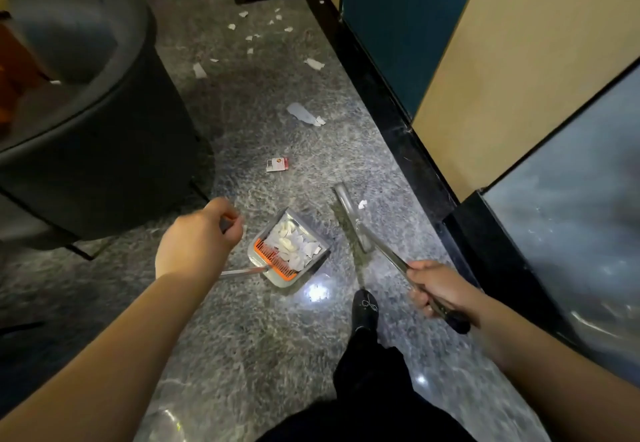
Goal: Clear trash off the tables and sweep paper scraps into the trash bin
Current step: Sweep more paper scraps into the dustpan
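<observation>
My left hand [199, 239] grips the top of the long dustpan handle, fingers curled round it. The grey dustpan [320, 261] with an orange comb strip stands on the floor below and holds several white paper scraps [294, 244]. My right hand [438, 291] grips the broom handle; the grey broom head [349, 216] touches the floor just right of the dustpan, with one small scrap [362, 203] beside it. Further off lie a red-and-white packet [277, 164], a grey-white torn piece [304, 114] and several small scraps [249, 38].
A dark curved armchair [97, 136] stands close on the left. A black skirting [391, 119] and blue and beige wall panels run along the right. My black shoe [365, 310] stands behind the dustpan. Open marble floor stretches ahead between chair and wall.
</observation>
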`<state>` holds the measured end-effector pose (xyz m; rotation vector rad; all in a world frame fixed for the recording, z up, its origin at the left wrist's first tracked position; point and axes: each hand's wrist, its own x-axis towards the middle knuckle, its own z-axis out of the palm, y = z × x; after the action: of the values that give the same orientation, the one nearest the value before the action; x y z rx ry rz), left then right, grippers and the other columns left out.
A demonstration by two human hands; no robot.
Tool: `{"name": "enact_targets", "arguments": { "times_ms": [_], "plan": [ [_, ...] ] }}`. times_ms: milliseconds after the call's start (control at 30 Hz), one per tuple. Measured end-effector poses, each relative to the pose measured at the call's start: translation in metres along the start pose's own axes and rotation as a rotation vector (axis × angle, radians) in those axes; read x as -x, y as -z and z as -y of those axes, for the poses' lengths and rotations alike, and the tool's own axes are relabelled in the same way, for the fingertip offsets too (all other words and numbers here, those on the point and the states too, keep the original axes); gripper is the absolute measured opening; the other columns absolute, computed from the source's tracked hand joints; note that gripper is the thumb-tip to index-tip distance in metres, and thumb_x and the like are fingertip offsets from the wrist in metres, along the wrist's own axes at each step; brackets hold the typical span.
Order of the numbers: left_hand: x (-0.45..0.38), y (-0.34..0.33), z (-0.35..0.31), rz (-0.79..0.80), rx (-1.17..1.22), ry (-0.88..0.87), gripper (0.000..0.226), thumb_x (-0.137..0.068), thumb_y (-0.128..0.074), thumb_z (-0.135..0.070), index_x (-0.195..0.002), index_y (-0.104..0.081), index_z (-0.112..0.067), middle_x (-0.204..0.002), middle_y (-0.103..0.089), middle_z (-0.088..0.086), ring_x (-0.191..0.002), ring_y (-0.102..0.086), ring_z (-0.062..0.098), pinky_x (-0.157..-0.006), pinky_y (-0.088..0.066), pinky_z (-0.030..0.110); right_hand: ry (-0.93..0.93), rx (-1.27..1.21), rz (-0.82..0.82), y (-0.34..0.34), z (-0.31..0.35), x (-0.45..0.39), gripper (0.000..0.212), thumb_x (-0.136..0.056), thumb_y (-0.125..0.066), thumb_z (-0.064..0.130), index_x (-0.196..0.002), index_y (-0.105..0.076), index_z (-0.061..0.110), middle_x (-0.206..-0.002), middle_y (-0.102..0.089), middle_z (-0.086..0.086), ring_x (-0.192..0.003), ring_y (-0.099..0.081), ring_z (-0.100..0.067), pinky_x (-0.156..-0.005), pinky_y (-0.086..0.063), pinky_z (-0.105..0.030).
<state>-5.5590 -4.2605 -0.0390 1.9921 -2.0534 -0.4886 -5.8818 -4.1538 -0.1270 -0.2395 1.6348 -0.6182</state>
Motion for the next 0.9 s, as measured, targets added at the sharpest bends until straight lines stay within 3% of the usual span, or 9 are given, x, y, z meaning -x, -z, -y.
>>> {"name": "enact_targets", "arguments": {
  "times_ms": [133,367,533,700,833,900],
  "plan": [
    [-0.056,-0.02,-0.025,0.024,-0.056,-0.008,0.011,-0.092,-0.061,-0.036,-0.092,-0.059,-0.025,-0.076,-0.067,-0.002,-0.073,-0.063,0.029,-0.064,-0.053,0.039,-0.033,0.019,0.004,0.03,0.046,-0.051,0.025,-0.102,-0.041,0.01,-0.127,-0.042,0.015,-0.056,-0.039,-0.009,-0.034,-0.036,-0.013,-0.035,-0.031,-0.017],
    [-0.158,-0.06,-0.084,0.132,-0.138,-0.089,0.014,-0.089,-0.063,-0.037,-0.093,-0.06,-0.023,-0.081,-0.07,0.006,-0.074,-0.064,0.032,-0.06,-0.052,0.037,-0.082,0.107,-0.034,0.073,0.137,-0.116,0.007,-0.103,-0.039,0.011,-0.104,-0.043,0.017,-0.058,-0.039,-0.01,-0.033,-0.035,-0.012,-0.036,-0.03,-0.017],
    [-0.213,-0.081,-0.123,0.204,-0.197,-0.146,0.011,-0.09,-0.062,-0.033,-0.094,-0.059,-0.023,-0.082,-0.069,0.005,-0.076,-0.064,0.032,-0.062,-0.053,0.038,-0.105,0.186,-0.032,0.098,0.183,-0.172,0.013,-0.102,-0.038,0.01,-0.091,-0.04,0.017,-0.046,-0.037,-0.005,-0.031,-0.033,-0.013,-0.038,-0.033,-0.018],
    [-0.252,-0.086,-0.134,0.218,-0.247,-0.145,0.013,-0.091,-0.061,-0.035,-0.096,-0.058,-0.024,-0.081,-0.068,0.005,-0.075,-0.063,0.03,-0.062,-0.053,0.038,-0.168,0.328,-0.048,0.1,0.212,-0.209,0.016,-0.1,-0.039,0.009,-0.085,-0.042,0.014,-0.048,-0.041,-0.007,-0.032,-0.036,-0.015,-0.041,-0.036,-0.02],
    [-0.265,-0.085,-0.13,0.205,-0.241,-0.136,0.013,-0.091,-0.061,-0.037,-0.094,-0.058,-0.025,-0.079,-0.068,0.002,-0.073,-0.064,0.028,-0.062,-0.054,0.037,-0.134,0.61,0.091,0.084,0.221,-0.202,0.023,-0.095,-0.038,0.005,-0.074,-0.049,0.004,-0.052,-0.049,-0.011,-0.047,-0.044,-0.022,-0.046,-0.037,-0.028],
    [-0.266,-0.086,-0.132,0.202,-0.24,-0.14,0.012,-0.09,-0.062,-0.037,-0.092,-0.058,-0.026,-0.078,-0.068,0.001,-0.072,-0.064,0.028,-0.061,-0.055,0.038,-0.139,0.602,0.161,0.073,0.219,-0.191,0.021,-0.094,-0.036,0.004,-0.083,-0.054,-0.002,-0.059,-0.05,-0.014,-0.048,-0.044,-0.021,-0.045,-0.037,-0.029]
  ]
}}
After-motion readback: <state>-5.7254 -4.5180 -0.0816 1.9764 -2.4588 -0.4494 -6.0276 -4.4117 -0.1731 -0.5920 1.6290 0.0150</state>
